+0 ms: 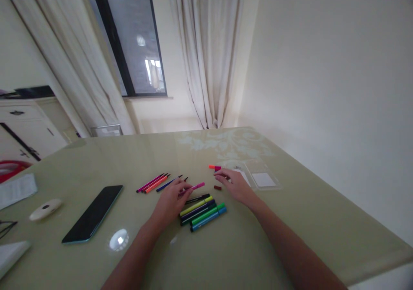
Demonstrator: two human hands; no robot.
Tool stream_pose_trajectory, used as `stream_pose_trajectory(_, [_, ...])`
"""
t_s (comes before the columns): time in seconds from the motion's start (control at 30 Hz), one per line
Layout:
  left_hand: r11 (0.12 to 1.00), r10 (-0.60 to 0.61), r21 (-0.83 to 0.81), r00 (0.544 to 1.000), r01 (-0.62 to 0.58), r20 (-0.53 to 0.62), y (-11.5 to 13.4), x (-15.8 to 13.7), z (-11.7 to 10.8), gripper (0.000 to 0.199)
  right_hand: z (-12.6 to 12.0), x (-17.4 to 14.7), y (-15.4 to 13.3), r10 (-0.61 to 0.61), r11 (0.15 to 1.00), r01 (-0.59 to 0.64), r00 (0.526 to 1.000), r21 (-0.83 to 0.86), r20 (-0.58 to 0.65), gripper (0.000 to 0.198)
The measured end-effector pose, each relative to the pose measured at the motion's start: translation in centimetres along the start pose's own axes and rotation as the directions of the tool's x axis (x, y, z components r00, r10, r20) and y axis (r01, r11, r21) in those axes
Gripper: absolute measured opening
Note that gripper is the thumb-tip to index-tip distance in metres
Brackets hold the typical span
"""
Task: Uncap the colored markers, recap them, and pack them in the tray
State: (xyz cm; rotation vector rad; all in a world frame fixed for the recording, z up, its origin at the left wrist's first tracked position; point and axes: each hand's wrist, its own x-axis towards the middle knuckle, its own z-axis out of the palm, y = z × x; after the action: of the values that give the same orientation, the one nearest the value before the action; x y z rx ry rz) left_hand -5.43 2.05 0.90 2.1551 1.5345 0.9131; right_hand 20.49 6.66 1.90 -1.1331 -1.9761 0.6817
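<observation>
My left hand (174, 197) is closed around a pink felt-tip pen (198, 186), which points to the right. Beneath that hand lie several capped markers in black, yellow-green (203, 202), dark blue, green (214, 209) and blue (209, 221). Uncapped pens (156, 183) in magenta, orange and blue rest to its left, tips facing away. My right hand (237, 184) reaches over the table with its fingers apart, their tips close to an orange cap (212, 167) and a magenta cap (218, 168). A dark red cap (217, 188) lies just below those fingers.
Behind my right hand is a clear plastic case (267, 181) with a white card. On the left are a black phone (93, 214), a white mouse (45, 210), paper (19, 190) and a white device corner (11, 255). A wall borders the table's right side.
</observation>
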Motion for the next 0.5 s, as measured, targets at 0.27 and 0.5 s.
stream_pose_trajectory(0.27, [0.997,-0.056,0.046,0.997,0.058,-0.054,-3.0,0.5,-1.6,0.036,-0.3,-0.4,1.0,0.030,0.918,0.048,0.982,-0.394,0.189,0.006])
stream_pose_trajectory(0.5, [0.920,-0.265,0.179,0.889,0.349,-0.373,-7.0,0.0,-5.0,0.030,0.1,-0.3,0.5,0.040,0.913,0.047,0.978,-0.405,0.203,0.007])
